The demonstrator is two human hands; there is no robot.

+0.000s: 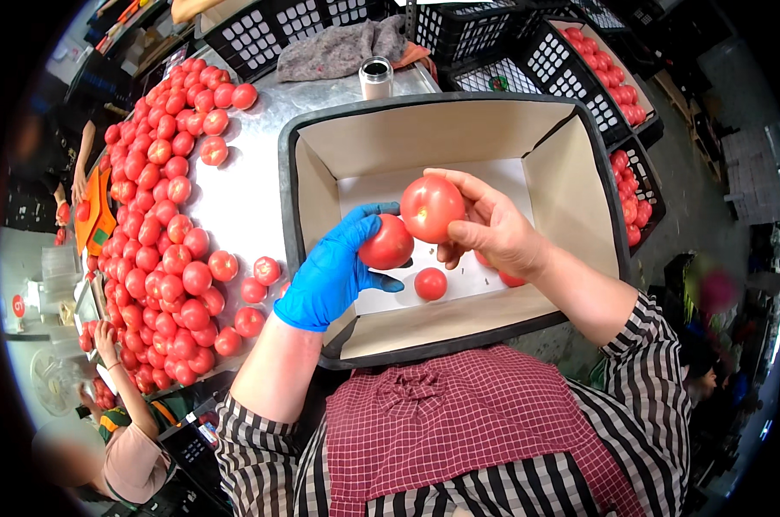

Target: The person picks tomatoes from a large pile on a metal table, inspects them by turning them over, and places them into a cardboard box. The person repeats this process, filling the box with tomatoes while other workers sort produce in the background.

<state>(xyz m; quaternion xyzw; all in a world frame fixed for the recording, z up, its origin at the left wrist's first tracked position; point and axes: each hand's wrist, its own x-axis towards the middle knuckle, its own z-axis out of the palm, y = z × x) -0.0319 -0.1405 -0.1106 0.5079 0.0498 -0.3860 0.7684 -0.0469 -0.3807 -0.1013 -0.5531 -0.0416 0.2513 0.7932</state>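
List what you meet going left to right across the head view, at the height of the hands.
Heap of tomatoes → left hand in blue glove → tomato in left hand → larger tomato → right hand → box wall → black crate of tomatoes.

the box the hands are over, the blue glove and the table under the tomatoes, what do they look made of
The open tan box looks like matte cardboard: flat folded flaps, with a white paper sheet on its floor. The thin blue glove on the left hand looks like nitrile or latex: it clings and wrinkles. The grey table looks like sheet metal, probably stainless steel: dull mottled reflections.
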